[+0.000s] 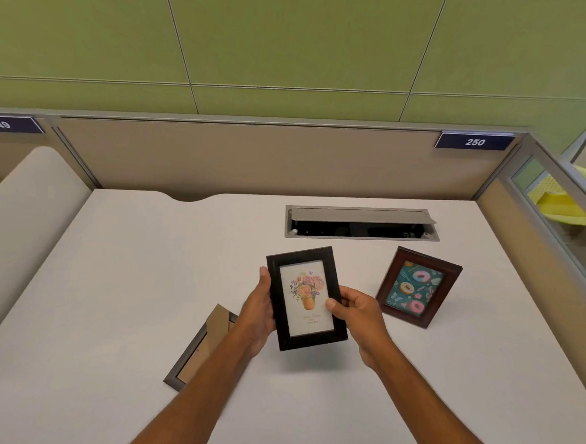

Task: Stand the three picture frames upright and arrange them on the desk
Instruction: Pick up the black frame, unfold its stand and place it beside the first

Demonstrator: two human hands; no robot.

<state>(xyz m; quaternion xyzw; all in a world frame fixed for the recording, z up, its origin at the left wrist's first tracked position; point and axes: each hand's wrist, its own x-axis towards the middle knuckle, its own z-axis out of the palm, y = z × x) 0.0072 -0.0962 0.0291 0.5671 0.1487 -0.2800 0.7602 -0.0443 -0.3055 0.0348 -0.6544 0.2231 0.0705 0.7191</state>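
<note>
A black frame point(305, 300) with a flower-vase picture is held above the white desk point(126, 280), facing me and tilted slightly. My left hand point(258, 314) grips its left edge and my right hand point(358, 311) grips its right edge. A dark red-brown frame point(418, 287) with a doughnut picture stands upright on the desk to the right. A grey frame point(198, 350) lies face down on the desk at the lower left, partly hidden by my left forearm.
An open cable hatch point(361, 224) is set into the desk behind the frames. Beige partition walls point(254, 157) close the back and right sides, with signs 249 and 250. A rounded beige panel point(20, 225) borders the left.
</note>
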